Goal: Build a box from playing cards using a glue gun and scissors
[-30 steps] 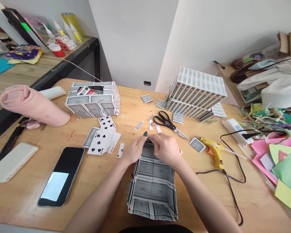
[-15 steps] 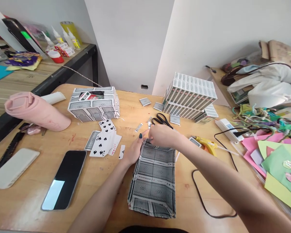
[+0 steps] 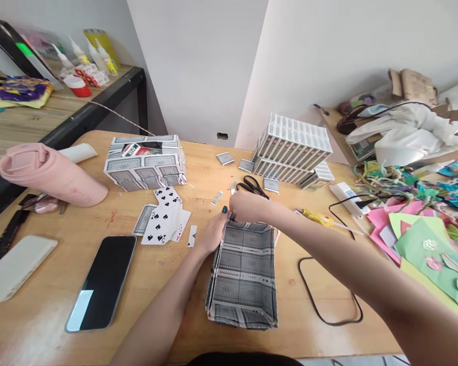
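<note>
An open box made of playing cards (image 3: 244, 274), patterned backs showing, lies in front of me. My left hand (image 3: 213, 231) grips its far left corner from outside, thumb up along the edge. Bent over the same corner, my right hand (image 3: 248, 206) is closed, its fingertips pressed at the rim and mostly hidden. Just beyond it lie black-handled scissors (image 3: 254, 185). A yellow glue gun (image 3: 316, 217) rests right of the box. Loose playing cards (image 3: 162, 221) lie left of my left hand, with a cut card strip (image 3: 192, 236) near it.
A finished-looking card-covered box (image 3: 145, 170) stands at the back left, beside a pink tumbler (image 3: 57, 178). Stacked card packs (image 3: 290, 152) rise at the back right. A phone (image 3: 103, 284) lies at left. A black cable (image 3: 330, 320) loops at right from the power strip (image 3: 349, 200).
The view has shifted slightly to the right. Both hands stay at the box's far left corner, and the right hand has turned a little over it.
</note>
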Available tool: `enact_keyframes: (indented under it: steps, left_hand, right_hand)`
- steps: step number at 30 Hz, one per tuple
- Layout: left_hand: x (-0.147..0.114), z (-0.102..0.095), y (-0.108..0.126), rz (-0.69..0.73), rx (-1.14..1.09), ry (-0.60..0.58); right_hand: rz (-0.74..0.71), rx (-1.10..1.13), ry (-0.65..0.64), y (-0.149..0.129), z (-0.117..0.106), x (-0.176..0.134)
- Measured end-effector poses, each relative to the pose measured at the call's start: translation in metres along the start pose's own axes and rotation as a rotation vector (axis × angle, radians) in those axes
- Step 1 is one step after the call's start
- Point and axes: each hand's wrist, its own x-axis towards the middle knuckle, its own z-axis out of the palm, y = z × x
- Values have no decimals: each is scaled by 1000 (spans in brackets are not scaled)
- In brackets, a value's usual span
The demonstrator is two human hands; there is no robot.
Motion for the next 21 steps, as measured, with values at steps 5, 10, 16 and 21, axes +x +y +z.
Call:
enact_keyframes:
  steps: [5,10,16,21]
  left_hand:
    - [-1,0,7,-8,26,-11]
    - [-2,-11,8,67,2,-155]
    - [-4,-8,3,67,163,-134]
    - [-5,-2,7,28,216,-142]
  right_hand:
    - [-19,82,-65,10,-2,-7]
    - [56,193,97,7,5,-20]
    - [94,-35,93,-5,21,-19]
    - [88,76,-85,3,16,-19]
